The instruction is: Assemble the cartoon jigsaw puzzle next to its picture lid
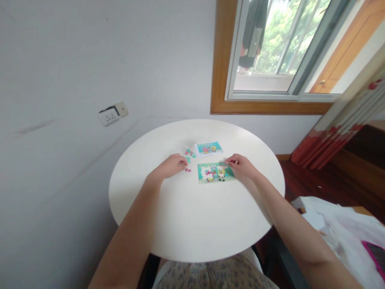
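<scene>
A small cartoon jigsaw puzzle board (214, 173) lies near the middle of a round white table (192, 224), with some gaps still showing white. My right hand (240, 165) rests at the board's upper right corner, fingers pinched together on what looks like a small piece. My left hand (173, 165) lies left of the board, fingers curled over loose pieces. A few loose teal and pink puzzle pieces (189, 154) sit between my left hand and the puzzle box (208, 148), which lies just behind the board.
The table stands against a white wall with a socket plate (112, 114). A wood-framed window (270, 60) is behind on the right. A red and white curtain (339, 128) hangs at right, and white cloth (337, 233) with a pink object (375, 257) lies lower right.
</scene>
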Demonstrator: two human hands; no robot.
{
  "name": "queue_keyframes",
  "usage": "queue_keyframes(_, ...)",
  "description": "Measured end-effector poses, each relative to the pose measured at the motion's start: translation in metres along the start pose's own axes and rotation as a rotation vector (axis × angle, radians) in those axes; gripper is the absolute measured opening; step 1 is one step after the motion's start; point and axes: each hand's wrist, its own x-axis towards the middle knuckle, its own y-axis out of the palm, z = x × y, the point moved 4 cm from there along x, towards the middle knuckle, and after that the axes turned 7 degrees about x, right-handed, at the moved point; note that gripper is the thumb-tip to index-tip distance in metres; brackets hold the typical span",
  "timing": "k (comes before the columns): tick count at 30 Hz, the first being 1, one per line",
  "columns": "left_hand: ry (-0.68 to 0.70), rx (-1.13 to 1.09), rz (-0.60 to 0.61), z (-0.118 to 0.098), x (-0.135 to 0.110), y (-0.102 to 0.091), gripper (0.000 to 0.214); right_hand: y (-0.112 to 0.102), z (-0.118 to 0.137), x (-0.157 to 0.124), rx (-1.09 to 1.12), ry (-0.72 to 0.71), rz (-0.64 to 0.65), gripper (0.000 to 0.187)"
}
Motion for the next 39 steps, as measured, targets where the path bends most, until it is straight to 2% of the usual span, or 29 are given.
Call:
queue_keyframes(3, -0.024, -0.006, 0.012, 0.007, -0.001, -0.001, 0.025, 0.015, 0.032, 0.012, 0.006, -0.124, 0.087, 0.027)
queue_keyframes(5, -0.024, -0.013, 0.030, 0.009, -0.001, 0.000, 0.025, 0.032, 0.054, 0.021, -0.070, -0.184, 0.176, 0.024)
queue_keyframes(7, -0.017, -0.021, 0.040, 0.010, -0.001, 0.001, 0.025, 0.051, 0.071, 0.029, -0.178, -0.181, 0.239, 0.022)
queue_keyframes(10, -0.009, -0.026, 0.045, 0.010, 0.000, 0.004, 0.024, 0.079, 0.087, 0.036, -0.337, -0.111, 0.266, 0.025)
queue_keyframes(14, -0.004, -0.020, 0.044, 0.010, 0.002, 0.007, 0.023, 0.102, 0.099, 0.039, -0.405, -0.019, 0.240, 0.030)
queue_keyframes(18, 0.000, -0.031, 0.060, 0.010, 0.003, 0.009, 0.021, 0.109, 0.103, 0.040, -0.416, 0.034, 0.231, 0.030)
queue_keyframes(23, 0.014, -0.030, 0.058, 0.008, 0.002, 0.009, 0.024, 0.112, 0.105, 0.042, -0.426, 0.025, 0.240, 0.024)
queue_keyframes(32, -0.011, -0.091, 0.109, 0.006, 0.000, 0.008, 0.027, 0.119, 0.105, 0.042, -0.397, 0.057, 0.238, 0.026)
queue_keyframes(39, 0.021, -0.110, 0.151, 0.004, -0.001, 0.008, 0.025, 0.119, 0.102, 0.040, -0.371, 0.058, 0.213, 0.027)
